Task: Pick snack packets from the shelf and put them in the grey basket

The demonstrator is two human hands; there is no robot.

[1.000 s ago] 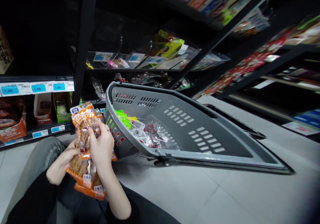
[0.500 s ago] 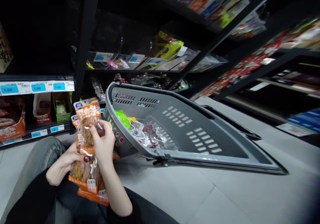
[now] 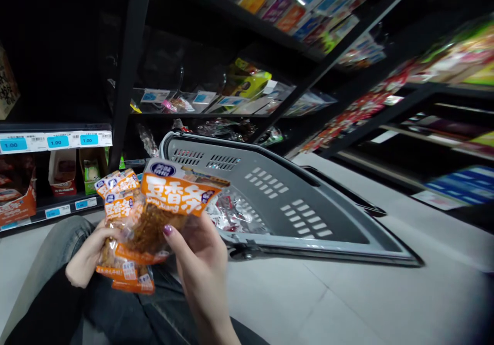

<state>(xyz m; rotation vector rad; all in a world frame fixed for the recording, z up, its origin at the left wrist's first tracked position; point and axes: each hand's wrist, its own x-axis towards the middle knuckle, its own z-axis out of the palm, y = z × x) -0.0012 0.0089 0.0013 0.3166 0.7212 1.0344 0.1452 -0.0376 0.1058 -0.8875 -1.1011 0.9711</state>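
My right hand [image 3: 206, 255] pinches an orange-and-white snack packet [image 3: 170, 196] with brown strips behind its clear window, thumb on its front. Behind and left of it, my left hand [image 3: 90, 247] grips several like snack packets [image 3: 119, 201] in a fanned stack. The held-up packet partly covers that stack and my left fingertips. Just beyond my hands a grey shopping basket [image 3: 266, 191] lies tilted, its opening facing me. Small clear-and-red packets [image 3: 237, 211] lie inside it; the right-hand packet hides part of the basket's near end.
At left, a shelf edge carries price labels [image 3: 57, 141] above an orange carton [image 3: 17, 196] and a green carton [image 3: 91, 170]. Dark shelves with bagged goods [image 3: 249, 80] rise behind the basket. Pale floor tiles [image 3: 309, 293] spread to the right.
My right hand has drawn one packet off the stack, moving right and nearer the camera. My left hand keeps the others. The view has shifted slightly.
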